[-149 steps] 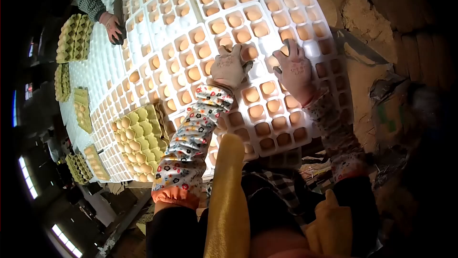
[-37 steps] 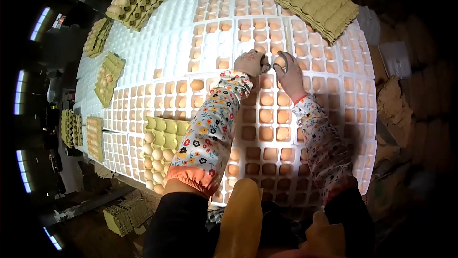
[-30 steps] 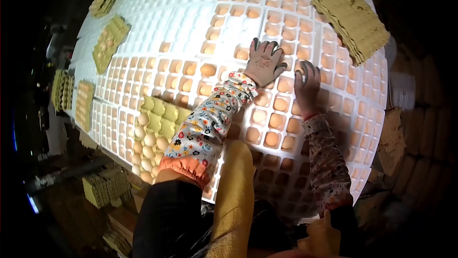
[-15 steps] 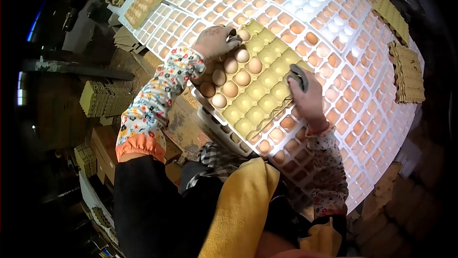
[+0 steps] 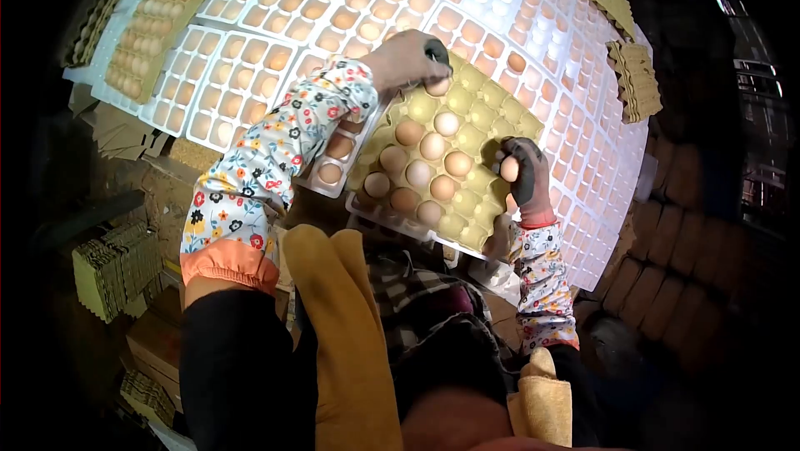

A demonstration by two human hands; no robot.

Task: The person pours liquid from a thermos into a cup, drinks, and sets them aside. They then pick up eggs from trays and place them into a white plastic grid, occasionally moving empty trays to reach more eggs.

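Observation:
A yellow-green pulp egg tray (image 5: 479, 122) lies tilted in front of me on top of the white trays, its left and lower cups holding several brown and pale eggs (image 5: 432, 147). At its upper edge, my left hand (image 5: 407, 61) has its dark-tipped fingers closed on an egg (image 5: 437, 86) low over a cup. On the right side, my right hand (image 5: 527, 174) pinches another egg (image 5: 509, 169) between thumb and fingers, just above the tray's right cups. Other cups towards the upper right hold no eggs.
White plastic trays (image 5: 248, 76) of eggs, brightly lit, spread across the surface beyond. A filled pulp tray (image 5: 150, 42) sits at the far left; stacked pulp trays (image 5: 635, 80) lie at the right. More stacked trays (image 5: 121, 268) stand lower left, near cardboard boxes (image 5: 158, 343).
My right hand, earlier at the tray's right edge, now has an egg in its fingers. My left hand has shifted along the tray's upper edge onto an egg. The whole view has turned.

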